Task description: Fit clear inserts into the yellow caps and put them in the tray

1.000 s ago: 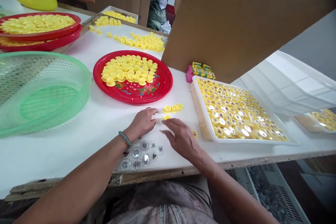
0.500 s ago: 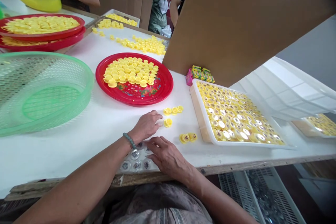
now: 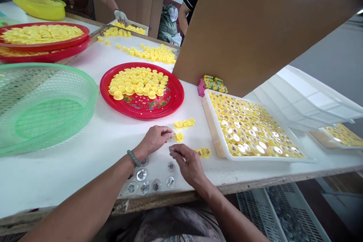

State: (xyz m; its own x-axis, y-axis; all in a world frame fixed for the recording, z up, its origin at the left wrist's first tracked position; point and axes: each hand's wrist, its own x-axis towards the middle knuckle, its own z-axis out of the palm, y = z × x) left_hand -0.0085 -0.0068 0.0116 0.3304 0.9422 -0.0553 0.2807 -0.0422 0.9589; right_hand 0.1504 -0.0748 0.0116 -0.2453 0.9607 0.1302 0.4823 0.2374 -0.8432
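Observation:
My left hand [image 3: 155, 138], a beaded bracelet at its wrist, has its fingers pinched together just left of a small yellow hat-shaped piece [image 3: 179, 137]. Below it, my right hand [image 3: 189, 163] is also closed in a pinch. Whatever either set of fingertips holds is too small to make out. Several clear round discs with dark pictures [image 3: 145, 186] lie on the white table under and between my forearms. Beyond my fingers sits a short row of yellow pieces [image 3: 186, 123]. Yellow pieces with pictures on them [image 3: 206, 153] are partly hidden behind my right hand.
A red tray [image 3: 141, 114] of yellow pieces stands ahead, with a green basket [image 3: 87, 121] to its left. At right is a white bin [image 3: 217, 140] full of pictured pieces. A cardboard sheet [image 3: 241, 26] leans behind. Across the table, a co-worker's gloved hand [image 3: 121, 17] reaches into a box.
Both my hands have lifted off the discs and closed into pinches, the right moving up toward the yellow pieces. More discs show. The co-worker's gloved hand has moved from the yellow basin to the box.

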